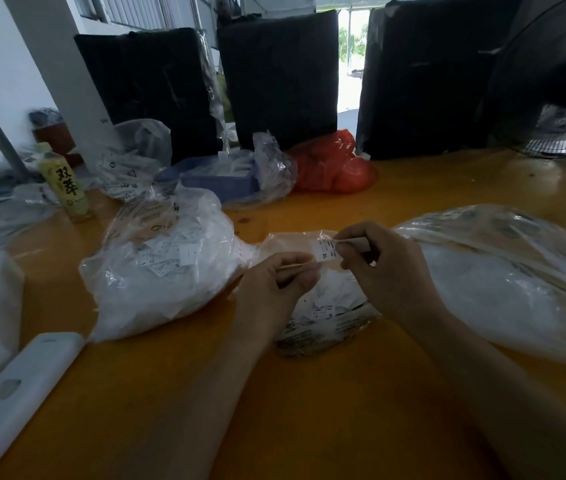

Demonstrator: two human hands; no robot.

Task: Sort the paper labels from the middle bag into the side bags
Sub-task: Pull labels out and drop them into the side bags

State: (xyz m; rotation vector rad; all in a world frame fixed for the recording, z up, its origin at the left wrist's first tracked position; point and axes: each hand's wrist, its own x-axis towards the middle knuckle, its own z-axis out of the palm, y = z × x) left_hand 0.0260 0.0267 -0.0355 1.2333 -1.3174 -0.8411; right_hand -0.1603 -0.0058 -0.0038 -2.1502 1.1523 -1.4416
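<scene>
The grip of the right hand (pixel 383 268) is pinched on a small white label (pixel 325 251) marked XL, held up above the middle bag (pixel 323 317). The grip of the left hand (pixel 276 284) is curled, with a thin pale strip pinched between thumb and fingers. More labels are seen inside the middle bag on the orange worktop (pixel 274 403). A fuller left bag (pixel 157 268) and a right bag (pixel 510 282) are set just beside it.
</scene>
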